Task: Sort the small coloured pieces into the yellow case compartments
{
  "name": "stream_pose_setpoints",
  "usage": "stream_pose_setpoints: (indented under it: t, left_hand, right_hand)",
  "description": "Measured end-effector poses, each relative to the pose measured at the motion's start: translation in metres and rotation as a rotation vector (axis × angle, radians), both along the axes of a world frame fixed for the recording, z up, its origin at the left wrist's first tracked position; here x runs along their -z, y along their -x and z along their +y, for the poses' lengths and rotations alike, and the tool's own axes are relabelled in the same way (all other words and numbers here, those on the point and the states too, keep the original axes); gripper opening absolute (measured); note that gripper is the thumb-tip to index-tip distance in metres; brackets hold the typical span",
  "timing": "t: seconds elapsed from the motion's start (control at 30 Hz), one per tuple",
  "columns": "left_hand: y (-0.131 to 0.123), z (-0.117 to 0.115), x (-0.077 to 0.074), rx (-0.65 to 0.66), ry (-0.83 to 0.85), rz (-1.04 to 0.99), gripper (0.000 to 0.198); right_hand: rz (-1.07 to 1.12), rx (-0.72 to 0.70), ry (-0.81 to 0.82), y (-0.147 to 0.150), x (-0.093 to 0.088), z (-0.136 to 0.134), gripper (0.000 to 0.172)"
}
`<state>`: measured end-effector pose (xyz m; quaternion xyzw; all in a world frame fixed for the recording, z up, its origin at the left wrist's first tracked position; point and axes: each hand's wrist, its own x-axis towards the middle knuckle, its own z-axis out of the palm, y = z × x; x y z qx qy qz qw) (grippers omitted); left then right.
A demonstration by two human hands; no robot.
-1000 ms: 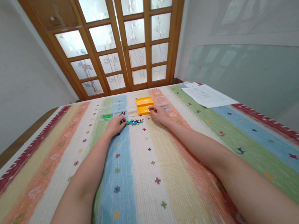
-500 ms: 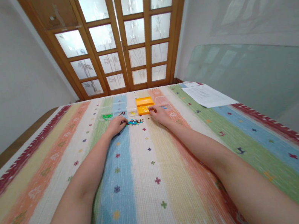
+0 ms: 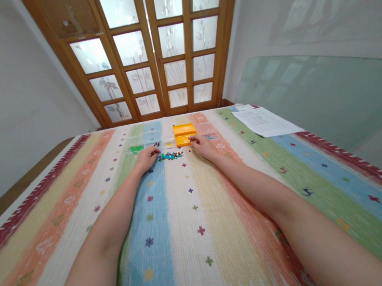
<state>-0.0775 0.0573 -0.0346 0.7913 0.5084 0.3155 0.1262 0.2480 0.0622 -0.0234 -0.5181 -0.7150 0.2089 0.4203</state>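
Note:
A small heap of tiny coloured beads (image 3: 171, 155) lies far out on the striped cloth, between my two hands. My left hand (image 3: 147, 158) rests at the heap's left edge with its fingers curled in a pinch; what they hold is too small to see. My right hand (image 3: 203, 146) sits at the heap's right side, fingers closed, its fingertips by the front edge of an orange tray (image 3: 184, 134). Clear little compartments (image 3: 147, 146) with green and dark beads stand just beyond my left hand.
A striped cloth with small cross patterns (image 3: 195, 210) covers the whole table. A white printed sheet (image 3: 264, 122) lies at the far right. Wooden glazed doors (image 3: 156, 46) stand behind the table; a glass pane (image 3: 333, 95) leans on the right wall.
My left hand has shifted slightly up and away, toward the clear compartments. My right hand has hardly moved.

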Motion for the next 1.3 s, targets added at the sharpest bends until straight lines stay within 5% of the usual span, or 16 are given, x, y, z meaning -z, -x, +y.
stream_pose_setpoints:
  t: [0.3,0.57,1.03,1.3]
  left_hand:
    - [-0.002,0.009,0.0,-0.087,0.232,-0.589,0.023]
    - [-0.001,0.005,-0.007,-0.095,0.312,-0.861,0.03]
    - [-0.003,0.001,-0.012,-0.07,0.304,-0.984,0.03]
    - [0.004,0.003,-0.011,-0.094,0.248,-0.871,0.032]
  right_hand:
    - [0.008,-0.016,0.003,0.0,0.0,-0.001,0.028]
    - [0.023,-0.029,0.005,-0.001,0.002,0.002,0.029]
    - [0.034,-0.022,0.008,-0.001,0.008,0.006,0.033]
    - [0.024,-0.028,0.012,-0.002,0.006,0.004,0.031]
